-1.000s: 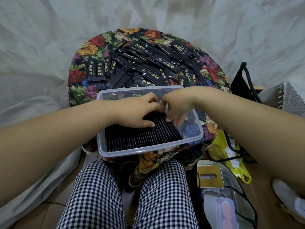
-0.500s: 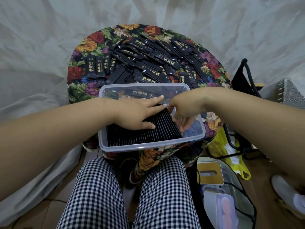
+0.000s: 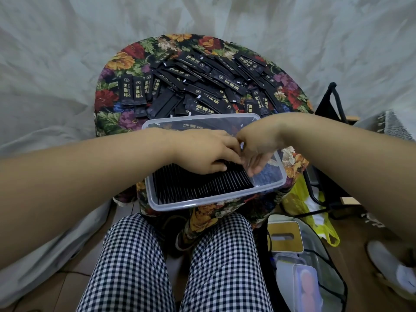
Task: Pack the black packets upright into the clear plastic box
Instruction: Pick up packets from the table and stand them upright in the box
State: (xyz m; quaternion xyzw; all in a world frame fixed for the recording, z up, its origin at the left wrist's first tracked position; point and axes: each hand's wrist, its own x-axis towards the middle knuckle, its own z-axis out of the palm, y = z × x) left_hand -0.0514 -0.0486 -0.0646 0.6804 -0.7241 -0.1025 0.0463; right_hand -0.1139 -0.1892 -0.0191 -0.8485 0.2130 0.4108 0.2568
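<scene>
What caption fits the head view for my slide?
Left hand and right hand steady upright black packets in the clear plastic box, loose packets piled behind.

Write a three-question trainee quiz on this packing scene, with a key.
1. True or false: the upright packets fill the clear plastic box from end to end.
2. Where do the loose black packets lie? A) on the floor B) on the flowered cloth behind the box C) on the lap
3. Fill in: the left hand rests on the packed row; the right hand reaches down at the row's ___ end.
Key: 1 false; 2 B; 3 right.
</scene>
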